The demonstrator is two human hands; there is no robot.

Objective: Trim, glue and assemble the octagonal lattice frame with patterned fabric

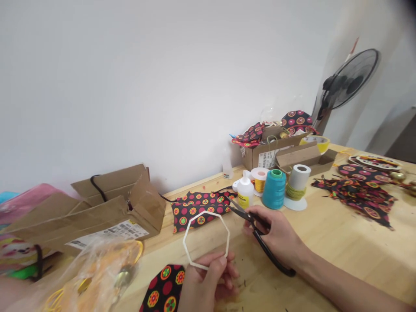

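Frame (206, 238): thin white octagon outline, hollow center, held upright-ish, tilted slightly. Scissors (256, 234): black, long handles, blades closed or nearly so, tips pointing to 10 o'clock at the frame's right edge. Surface is a light wood table (341, 242), white wall behind, standing fan (349, 82) at 2 o'clock. Cluttered: printed fabric (199, 208) (black w/ red/yellow dots) flat behind the frame, glue bottle (245, 193), teal spool (274, 189), white spool (297, 182) w/ yellow-green thread, open cardboard boxes at 9 and 1 o'clock, more fabric scraps at 3 o'clock, plastic bag w/ yellow bits at 7 o'clock. L hand (208, 281) pinches the frame's bottom edge, fingers curled shut on it; frame sits at 12 o'clock from that hand. R hand (276, 236) closed through the scissor handles, resting on the table; frame is at 9 o'clock from it, blade tips just beside or touching the frame, can't tell which.
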